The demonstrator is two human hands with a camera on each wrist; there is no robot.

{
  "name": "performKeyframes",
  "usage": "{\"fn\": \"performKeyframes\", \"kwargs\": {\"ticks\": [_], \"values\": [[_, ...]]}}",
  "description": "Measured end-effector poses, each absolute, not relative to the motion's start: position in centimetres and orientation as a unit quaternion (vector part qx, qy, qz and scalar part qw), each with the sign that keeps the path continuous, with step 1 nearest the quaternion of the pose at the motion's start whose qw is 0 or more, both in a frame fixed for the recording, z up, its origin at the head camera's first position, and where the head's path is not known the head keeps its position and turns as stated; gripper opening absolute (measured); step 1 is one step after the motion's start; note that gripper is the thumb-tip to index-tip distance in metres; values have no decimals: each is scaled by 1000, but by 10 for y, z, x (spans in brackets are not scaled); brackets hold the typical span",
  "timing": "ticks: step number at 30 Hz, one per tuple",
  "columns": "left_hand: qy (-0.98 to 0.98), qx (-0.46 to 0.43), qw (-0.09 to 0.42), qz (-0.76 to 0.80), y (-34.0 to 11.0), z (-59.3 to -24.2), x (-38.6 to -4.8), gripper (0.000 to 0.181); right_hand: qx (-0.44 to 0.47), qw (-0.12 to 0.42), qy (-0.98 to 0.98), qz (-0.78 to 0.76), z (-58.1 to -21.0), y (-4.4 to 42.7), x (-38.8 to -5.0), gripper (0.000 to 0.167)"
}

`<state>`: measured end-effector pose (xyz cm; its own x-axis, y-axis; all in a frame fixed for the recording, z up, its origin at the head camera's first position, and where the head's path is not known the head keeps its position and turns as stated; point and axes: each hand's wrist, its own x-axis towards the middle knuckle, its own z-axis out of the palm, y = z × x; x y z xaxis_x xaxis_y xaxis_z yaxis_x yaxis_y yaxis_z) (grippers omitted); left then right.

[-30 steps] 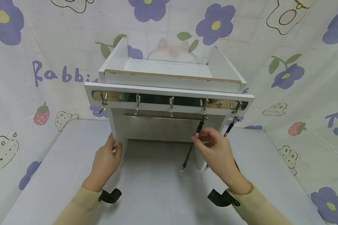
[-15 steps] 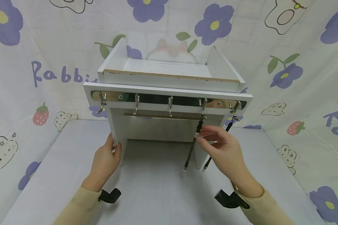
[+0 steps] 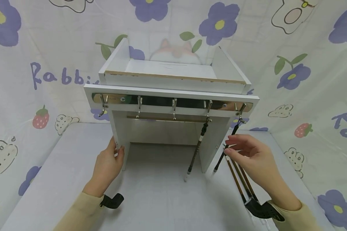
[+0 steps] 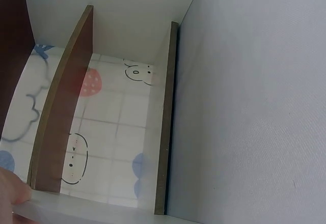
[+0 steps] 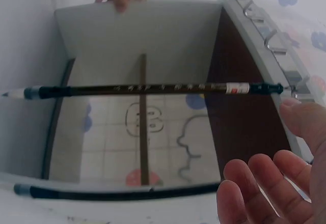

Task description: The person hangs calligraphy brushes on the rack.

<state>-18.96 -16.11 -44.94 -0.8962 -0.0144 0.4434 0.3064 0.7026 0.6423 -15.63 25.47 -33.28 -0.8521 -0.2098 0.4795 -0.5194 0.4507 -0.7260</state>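
Observation:
A white wooden shelf (image 3: 162, 89) carries a metal rail with several hooks (image 3: 175, 108). My left hand (image 3: 105, 168) grips the edge of its left side panel. From the fourth hook hangs a calligraphy brush (image 3: 195, 153), with dark shaft and white tip; nothing holds it below the loop. A second calligraphy brush (image 3: 218, 163) hangs from the rightmost hook. My right hand (image 3: 253, 158) is at this second brush, its fingertips beside the shaft; touching or not, I cannot tell. In the right wrist view, its fingers (image 5: 260, 178) are spread and loosely bent.
Several more brushes (image 3: 239, 176) with brown shafts lie on the white table (image 3: 162, 199), right of the shelf and partly under my right wrist. A patterned cloth (image 3: 63, 32) covers the walls behind and at both sides.
My right hand has let go of the brush on the fourth hook and moved right to the brush on the last hook. The left hand stays in place.

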Motion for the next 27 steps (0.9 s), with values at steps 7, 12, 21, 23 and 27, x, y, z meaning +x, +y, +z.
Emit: {"fn": "performKeyframes", "kwargs": {"ticks": [7,12,21,23,27], "values": [[-897,-84,219,-375,-161,-449,-189,47,184,149,-855,461,-347,279,-157,27],[-897,-84,220,-374,-162,-450,-189,48,140,144,-871,449,-362,294,-160,27],[-901,-76,206,-374,-161,-449,-190,46,45,117,-906,404,-401,320,-177,40],[-903,-73,203,-373,-161,-448,-190,46,17,105,-911,398,-412,326,-183,45],[-903,-70,199,-373,-161,-448,-190,46,-46,73,-909,408,-434,337,-195,58]]}}
